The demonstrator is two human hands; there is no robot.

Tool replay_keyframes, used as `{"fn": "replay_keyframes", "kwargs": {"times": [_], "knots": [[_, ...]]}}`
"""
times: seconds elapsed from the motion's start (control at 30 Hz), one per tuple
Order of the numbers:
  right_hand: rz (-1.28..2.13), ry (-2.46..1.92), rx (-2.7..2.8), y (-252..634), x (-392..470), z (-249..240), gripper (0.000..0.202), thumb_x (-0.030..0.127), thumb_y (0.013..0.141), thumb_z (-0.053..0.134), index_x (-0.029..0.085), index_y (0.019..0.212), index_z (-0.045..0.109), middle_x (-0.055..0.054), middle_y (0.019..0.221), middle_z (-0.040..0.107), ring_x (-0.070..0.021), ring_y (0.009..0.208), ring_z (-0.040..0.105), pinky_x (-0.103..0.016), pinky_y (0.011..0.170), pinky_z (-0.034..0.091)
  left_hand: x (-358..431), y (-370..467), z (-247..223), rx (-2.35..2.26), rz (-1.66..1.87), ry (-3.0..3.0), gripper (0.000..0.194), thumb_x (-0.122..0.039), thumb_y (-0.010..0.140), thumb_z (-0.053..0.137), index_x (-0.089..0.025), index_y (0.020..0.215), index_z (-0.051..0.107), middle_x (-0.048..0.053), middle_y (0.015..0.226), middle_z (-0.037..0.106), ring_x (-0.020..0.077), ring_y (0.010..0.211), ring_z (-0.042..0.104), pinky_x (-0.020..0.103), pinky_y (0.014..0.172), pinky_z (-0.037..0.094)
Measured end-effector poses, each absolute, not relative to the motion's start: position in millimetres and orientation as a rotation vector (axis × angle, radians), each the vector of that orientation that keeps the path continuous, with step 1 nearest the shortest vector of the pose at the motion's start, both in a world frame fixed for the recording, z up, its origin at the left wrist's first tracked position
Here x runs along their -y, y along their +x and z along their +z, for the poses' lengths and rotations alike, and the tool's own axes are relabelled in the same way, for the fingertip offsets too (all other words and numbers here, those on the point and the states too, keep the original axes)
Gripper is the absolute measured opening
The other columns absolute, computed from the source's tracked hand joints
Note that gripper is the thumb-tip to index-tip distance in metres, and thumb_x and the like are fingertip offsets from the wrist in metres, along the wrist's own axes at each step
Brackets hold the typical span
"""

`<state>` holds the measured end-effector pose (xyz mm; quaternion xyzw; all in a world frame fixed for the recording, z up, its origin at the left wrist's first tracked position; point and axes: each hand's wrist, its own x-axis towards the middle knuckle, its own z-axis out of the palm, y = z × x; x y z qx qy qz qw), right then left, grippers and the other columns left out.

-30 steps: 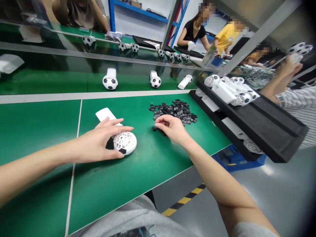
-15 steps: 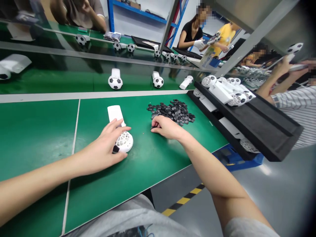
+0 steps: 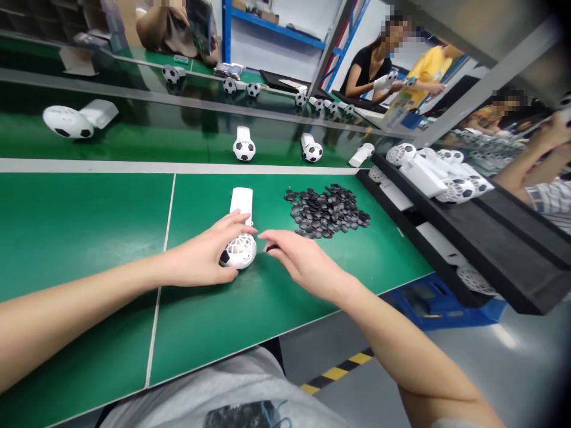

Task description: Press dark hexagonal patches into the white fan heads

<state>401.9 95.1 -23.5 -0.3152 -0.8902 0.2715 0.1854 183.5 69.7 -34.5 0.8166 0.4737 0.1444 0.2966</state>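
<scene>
On the green table (image 3: 205, 321) lies a white device (image 3: 242, 249) with a round lattice head and a flat rectangular handle pointing away from me. My left hand (image 3: 205, 249) is wrapped round the head's left side, where a black patch shows. Just right of the head, my right hand (image 3: 307, 261) pinches a small black piece (image 3: 271, 248) between thumb and fingers. Beyond my right hand is a loose pile of black pieces (image 3: 330, 208).
Black trays (image 3: 504, 238) stacked at the right hold white ball-headed devices. More such devices (image 3: 244, 145) stand along the green strip behind the white rail (image 3: 134, 167). A blue crate (image 3: 446, 303) sits below the table's right edge. Several people are beyond.
My right hand has moved from the pile's near edge leftward to beside the device's head, carrying a black piece. My left hand remains on the device. The view has shifted.
</scene>
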Motion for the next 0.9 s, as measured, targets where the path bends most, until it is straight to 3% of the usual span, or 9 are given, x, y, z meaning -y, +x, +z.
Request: {"fn": "replay_keyframes", "kwargs": {"times": [0.13, 0.37, 0.53, 0.67, 0.8, 0.9], "knots": [[0.523, -0.893, 2.628, 403.4, -91.2, -24.1, 0.023, 0.013, 0.088, 0.037, 0.018, 0.103, 0.054, -0.01, 0.101, 0.062, -0.0219, 0.094, 0.058, -0.04, 0.081, 0.047, -68.6, 184.8, -34.4, -1.266, 0.399, 2.16, 0.066, -0.012, 0.064, 0.052, -0.02, 0.128, 0.037, 0.01, 0.15, 0.013, 0.0256, 0.139, 0.005, 0.047, 0.111, 0.019], [1.151, -0.927, 2.287, 399.5, -88.1, -21.7, 0.021, 0.02, 0.092, 0.036, 0.021, 0.109, 0.047, -0.004, 0.088, 0.065, -0.0122, 0.08, 0.064, -0.028, 0.073, 0.053, -68.3, 187.7, -35.0, -1.315, 0.437, 2.084, 0.058, -0.035, 0.072, 0.06, -0.022, 0.126, 0.042, 0.01, 0.15, 0.014, 0.0269, 0.138, 0.006, 0.048, 0.11, 0.022], [1.12, -0.976, 2.218, 399.2, -86.5, -22.6, 0.016, 0.021, 0.092, 0.038, 0.019, 0.096, 0.054, -0.004, 0.091, 0.065, -0.013, 0.084, 0.063, -0.029, 0.075, 0.052, -68.3, 186.4, -35.8, -1.292, 0.459, 2.088, 0.059, -0.035, 0.072, 0.06, -0.02, 0.126, 0.042, 0.011, 0.15, 0.015, 0.0258, 0.139, 0.005, 0.048, 0.111, 0.019], [0.912, -0.931, 2.173, 395.5, -83.1, -25.0, 0.01, 0.022, 0.086, 0.052, 0.021, 0.089, 0.061, -0.003, 0.093, 0.063, -0.0148, 0.092, 0.058, -0.033, 0.084, 0.046, -69.9, 186.4, -38.8, -1.274, 0.476, 2.079, 0.059, -0.037, 0.071, 0.06, -0.019, 0.125, 0.042, 0.011, 0.149, 0.015, 0.025, 0.139, 0.004, 0.047, 0.111, 0.018], [1.048, -0.967, 2.062, 386.8, -79.6, -28.2, 0.003, 0.022, 0.078, 0.063, 0.02, 0.078, 0.065, 0.0, 0.078, 0.064, -0.0122, 0.075, 0.057, -0.027, 0.074, 0.047, -70.6, 186.1, -41.9, -1.281, 0.478, 2.062, 0.061, -0.04, 0.071, 0.061, -0.02, 0.125, 0.042, 0.01, 0.15, 0.014, 0.0251, 0.139, 0.004, 0.045, 0.111, 0.018], [1.143, -0.987, 2.042, 380.7, -81.1, -32.4, 0.003, 0.022, 0.076, 0.064, 0.02, 0.076, 0.065, 0.001, 0.077, 0.065, -0.0118, 0.073, 0.057, -0.027, 0.075, 0.046, -70.4, 185.4, -41.8, -1.274, 0.478, 2.048, 0.06, -0.044, 0.072, 0.061, -0.021, 0.124, 0.042, 0.01, 0.15, 0.013, 0.0263, 0.139, 0.003, 0.046, 0.111, 0.018]]}}
